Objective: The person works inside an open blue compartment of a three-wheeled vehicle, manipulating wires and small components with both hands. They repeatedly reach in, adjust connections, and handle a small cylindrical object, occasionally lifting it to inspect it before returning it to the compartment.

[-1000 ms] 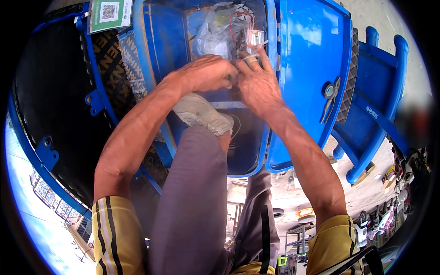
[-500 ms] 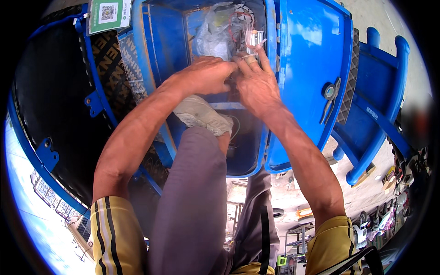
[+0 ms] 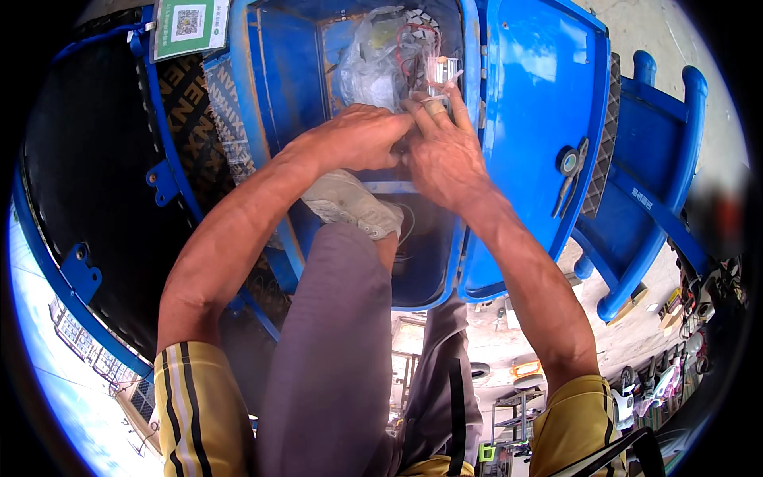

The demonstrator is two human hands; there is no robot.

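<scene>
My left hand (image 3: 366, 137) is closed, fingertips hidden, beside my right hand (image 3: 443, 159) inside an open blue metal box (image 3: 286, 79). My right hand is partly bent, its upper fingers against thin wires just below a silver finned module (image 3: 443, 70); what both hands pinch is unclear. Red wires (image 3: 407, 32) and a crumpled plastic bag (image 3: 366, 60) lie above them. My beige shoe (image 3: 350, 203) rests in the box under my left wrist.
An opened blue lid (image 3: 532, 87) at right holds a tape roll (image 3: 569, 163) and pliers (image 3: 563, 195). Beyond stand blue railings (image 3: 636, 238). A black padded panel (image 3: 95, 199) is at left. Scooters (image 3: 644, 389) and a loose tyre (image 3: 479, 370) are behind my legs.
Both hands have shifted slightly toward the lower edge of the view, still close together beside the wires; their grip looks much the same.
</scene>
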